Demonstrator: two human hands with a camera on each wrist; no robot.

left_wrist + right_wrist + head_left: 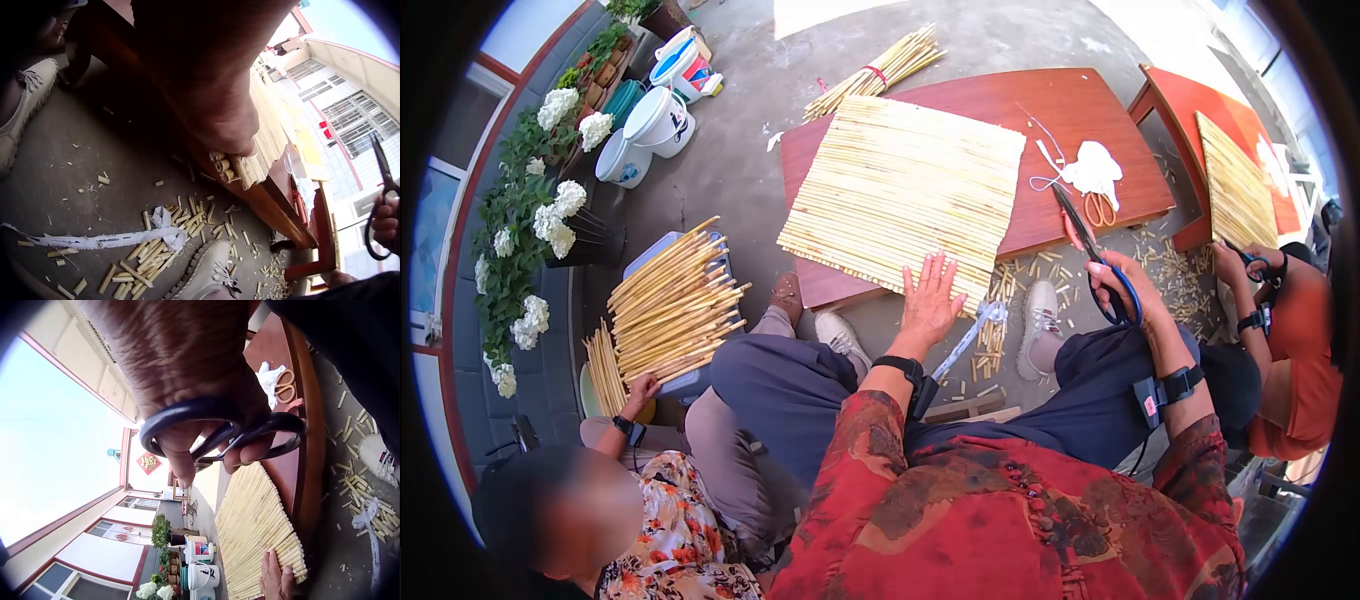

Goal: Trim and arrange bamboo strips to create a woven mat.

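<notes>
A square mat of pale straw-coloured stalks (900, 190) lies on a low red-brown table (1060, 100). My left hand (930, 300) rests flat on its near right corner, fingers spread and pointing away from me. In the left wrist view, cut stalk ends (222, 165) show at the mat's edge beneath that hand. My right hand (1122, 282) grips scissors (187, 412) by their dark blue handles, to the right of the mat. Their dark blades (1075, 217) point up and left over the table's near edge, apart from the mat.
Orange-handled scissors (1099, 209) and white cloth (1094, 168) lie on the table. Short stalk offcuts (150, 256) litter the floor by my shoes. A person at left touches a stack of stalks (670, 310); another at right holds scissors beside a second mat (1235, 185).
</notes>
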